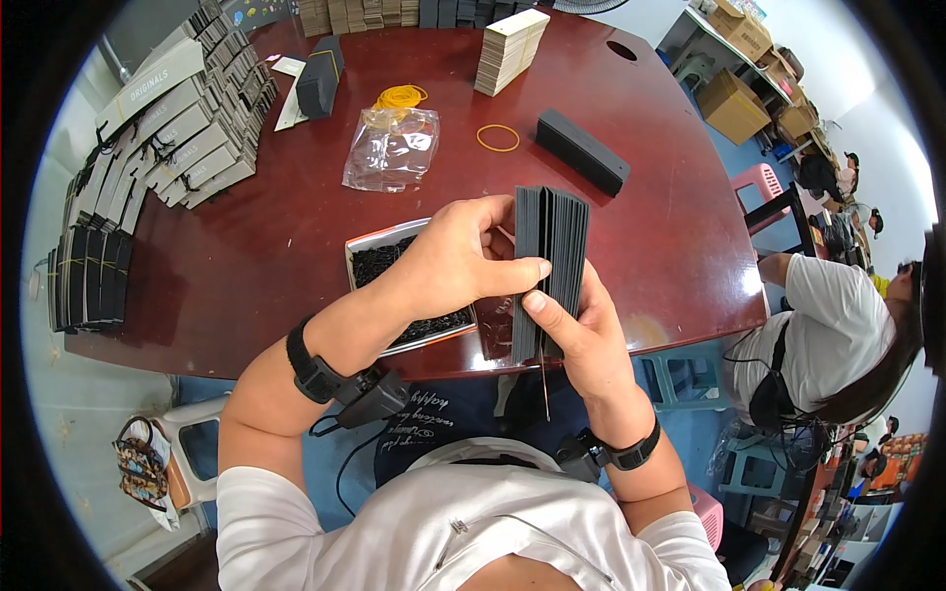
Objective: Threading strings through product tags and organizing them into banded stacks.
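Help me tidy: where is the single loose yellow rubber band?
In the head view, the yellow rubber band lies on the red table, just right of upper centre, between the clear plastic bag and the black block.

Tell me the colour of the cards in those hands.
Dark grey, almost black; the cards show best in the head view.

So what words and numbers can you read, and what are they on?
I won't copy words out, but here's where they are:
Grey card stacks, left: dark capital letters, clear on top.
Dark blue clothing on the lap: white lettering, upside down.
Cardboard box, right: any marks are too small to read.
Held black cards: no writing visible.
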A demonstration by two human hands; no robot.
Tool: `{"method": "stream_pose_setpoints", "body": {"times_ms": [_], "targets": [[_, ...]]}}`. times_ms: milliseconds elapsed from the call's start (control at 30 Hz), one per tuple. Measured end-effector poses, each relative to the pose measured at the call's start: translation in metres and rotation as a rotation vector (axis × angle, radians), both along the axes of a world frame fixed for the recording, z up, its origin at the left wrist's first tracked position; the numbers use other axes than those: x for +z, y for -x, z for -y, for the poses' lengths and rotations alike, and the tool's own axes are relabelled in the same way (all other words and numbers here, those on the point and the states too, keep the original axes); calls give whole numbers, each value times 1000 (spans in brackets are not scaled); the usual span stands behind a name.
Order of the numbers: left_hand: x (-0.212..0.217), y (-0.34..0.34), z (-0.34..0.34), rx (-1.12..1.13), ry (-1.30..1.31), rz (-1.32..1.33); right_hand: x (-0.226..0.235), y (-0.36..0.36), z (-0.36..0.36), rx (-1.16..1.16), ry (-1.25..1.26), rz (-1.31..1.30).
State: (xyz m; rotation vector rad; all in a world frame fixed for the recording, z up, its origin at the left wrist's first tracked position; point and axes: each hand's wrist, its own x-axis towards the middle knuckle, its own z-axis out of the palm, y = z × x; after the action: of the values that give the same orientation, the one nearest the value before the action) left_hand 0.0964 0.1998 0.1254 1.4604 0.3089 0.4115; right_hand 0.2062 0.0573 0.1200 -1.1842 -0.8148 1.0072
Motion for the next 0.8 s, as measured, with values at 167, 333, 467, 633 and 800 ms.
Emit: {"method": "stream_pose_setpoints", "body": {"times_ms": [167, 333, 467, 633, 800], "targets": [[0, 0, -3, -40, 35, -7, 2, -2, 1, 10, 26, -67], [4, 1, -1, -75, 93, -5, 1, -3, 1, 23, 24, -63], [7, 1, 0, -74, 59, -61, 0, -2, 1, 36, 8, -30], [4, 0, 1, -52, 38, -40, 1, -1, 1, 34, 7, -26], [1, 1, 1, -55, 42, -27, 2, 0, 0, 35, 12, -33]]}}
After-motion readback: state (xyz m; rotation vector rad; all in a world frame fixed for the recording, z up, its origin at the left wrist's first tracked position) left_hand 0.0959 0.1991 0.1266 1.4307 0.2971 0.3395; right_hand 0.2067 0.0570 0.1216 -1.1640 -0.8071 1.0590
